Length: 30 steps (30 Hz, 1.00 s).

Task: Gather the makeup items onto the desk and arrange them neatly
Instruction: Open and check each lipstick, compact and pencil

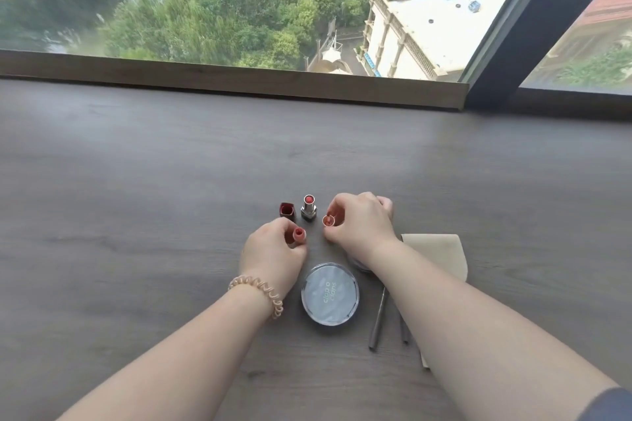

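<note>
Our left hand (273, 246) fingers pinch a small red tube (299, 235), right hand (359, 225) fingers pinch a small orange-red tube (328, 220), both upright, down at the grey wood counter (136, 181) just beside the silver-based open lipstick (309, 208); we judge we're lining them into one row

The worktop (136, 181) is patterned in grey-brown wood grain. The silver lipstick (309, 208) is tipped coral red; the cap (286, 209) is coloured dark red. A red tube (299, 235) and an orange tube (328, 220) are seen. The round compact (330, 295) is tinted pale grey-blue, the cloth (441, 253) beige.
</note>
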Each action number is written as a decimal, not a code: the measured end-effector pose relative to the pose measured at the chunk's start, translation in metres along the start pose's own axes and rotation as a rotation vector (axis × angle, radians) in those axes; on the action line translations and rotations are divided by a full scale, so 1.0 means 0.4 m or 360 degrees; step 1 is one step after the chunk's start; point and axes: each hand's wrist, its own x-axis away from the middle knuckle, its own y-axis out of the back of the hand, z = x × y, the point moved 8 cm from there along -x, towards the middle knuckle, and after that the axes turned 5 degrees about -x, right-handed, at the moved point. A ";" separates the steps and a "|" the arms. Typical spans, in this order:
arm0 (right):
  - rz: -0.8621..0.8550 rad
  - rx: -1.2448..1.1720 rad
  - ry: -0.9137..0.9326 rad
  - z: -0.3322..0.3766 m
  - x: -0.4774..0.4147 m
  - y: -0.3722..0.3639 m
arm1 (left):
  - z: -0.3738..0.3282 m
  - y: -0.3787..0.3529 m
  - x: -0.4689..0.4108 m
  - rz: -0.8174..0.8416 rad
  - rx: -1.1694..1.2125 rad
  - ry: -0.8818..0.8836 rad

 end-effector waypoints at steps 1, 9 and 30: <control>0.0000 -0.0001 0.0005 0.001 -0.001 -0.001 | 0.002 -0.001 0.000 0.0001 -0.0014 0.0009; 0.0050 -0.0050 0.0009 -0.016 0.009 0.037 | 0.007 -0.003 0.005 0.0046 0.0015 0.0093; 0.0126 0.0121 0.0038 -0.106 0.240 0.046 | -0.083 -0.026 0.243 0.0149 -0.0240 -0.0035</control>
